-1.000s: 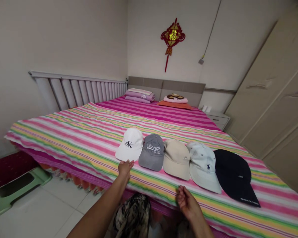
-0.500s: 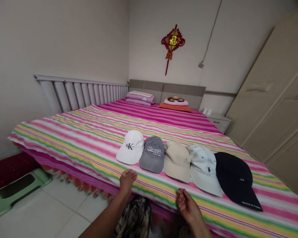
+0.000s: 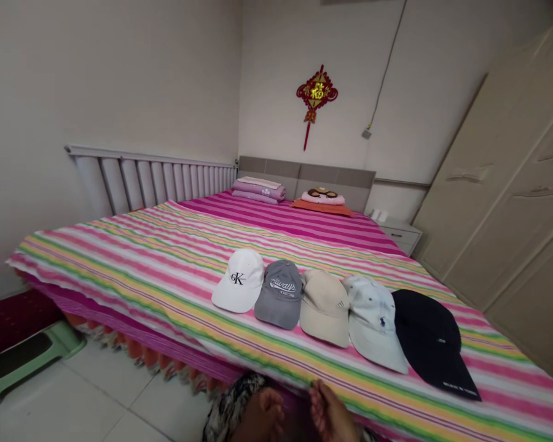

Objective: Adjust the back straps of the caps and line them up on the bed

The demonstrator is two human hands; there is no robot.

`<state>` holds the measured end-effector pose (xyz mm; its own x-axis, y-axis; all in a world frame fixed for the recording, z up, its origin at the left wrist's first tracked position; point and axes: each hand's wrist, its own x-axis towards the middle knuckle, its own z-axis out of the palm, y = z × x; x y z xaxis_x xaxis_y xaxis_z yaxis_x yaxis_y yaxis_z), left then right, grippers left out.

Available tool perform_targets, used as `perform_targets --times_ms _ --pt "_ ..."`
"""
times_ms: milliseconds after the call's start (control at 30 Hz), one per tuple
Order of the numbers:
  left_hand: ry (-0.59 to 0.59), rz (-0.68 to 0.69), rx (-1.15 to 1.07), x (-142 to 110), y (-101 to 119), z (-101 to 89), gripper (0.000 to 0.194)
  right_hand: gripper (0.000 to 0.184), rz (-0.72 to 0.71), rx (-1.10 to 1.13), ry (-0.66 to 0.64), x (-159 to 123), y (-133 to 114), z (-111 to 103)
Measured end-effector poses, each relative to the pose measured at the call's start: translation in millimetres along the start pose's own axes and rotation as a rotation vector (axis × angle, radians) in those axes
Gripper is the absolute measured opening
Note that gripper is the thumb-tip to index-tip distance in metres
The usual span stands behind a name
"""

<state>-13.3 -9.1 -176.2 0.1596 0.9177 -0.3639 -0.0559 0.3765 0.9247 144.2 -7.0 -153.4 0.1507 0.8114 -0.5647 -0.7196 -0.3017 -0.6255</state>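
Note:
My left hand point(image 3: 268, 414) is low in the middle of the view, over my patterned trouser leg. Its fingers are loosely curled together, with nothing seen in them. Close to its right, at the bed's front edge, my right hand point(image 3: 328, 410) has its fingers bent inward, holding nothing visible. Both hands are apart from the caps. In a row on the striped sheet point(image 3: 133, 270) lie a white cap point(image 3: 239, 282), a grey cap point(image 3: 280, 294), a beige cap point(image 3: 325, 307), a pale blue cap point(image 3: 376, 325) and a black cap point(image 3: 431, 344), brims toward me.
Folded purple bedding point(image 3: 260, 190) and a pink and orange pile point(image 3: 322, 201) rest by the headboard point(image 3: 341, 175). A green stool point(image 3: 37, 353) stands on the tiles at left. A nightstand point(image 3: 400, 235) and wardrobe point(image 3: 493, 202) line the right side.
Both hands have drawn back toward me and closer together, lower in view. The view has tilted slightly up. The caps stay in their row on the bed.

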Motion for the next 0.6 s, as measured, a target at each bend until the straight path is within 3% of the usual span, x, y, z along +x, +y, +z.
perform_targets --times_ms 167,267,333,467,600 --pt "-0.169 0.081 0.237 -7.3 -8.3 -0.7 0.004 0.029 0.082 -0.151 -0.043 -3.3 31.8 -6.6" --pt "-0.194 0.144 0.366 -12.1 5.0 -4.8 0.005 0.036 0.104 -0.230 -0.066 -10.2 38.4 -3.3" --pt "-0.155 0.210 0.456 -16.9 23.2 -9.4 0.009 0.039 0.015 -0.335 -0.085 -21.2 29.1 3.3" --pt "0.089 0.546 0.732 -32.2 77.3 -24.0 0.016 0.035 -0.576 -0.652 -0.109 -61.5 -19.2 19.0" --pt "0.335 0.962 0.858 -52.3 128.1 -37.3 0.026 0.026 -1.329 -0.964 0.112 -110.5 -64.6 29.0"
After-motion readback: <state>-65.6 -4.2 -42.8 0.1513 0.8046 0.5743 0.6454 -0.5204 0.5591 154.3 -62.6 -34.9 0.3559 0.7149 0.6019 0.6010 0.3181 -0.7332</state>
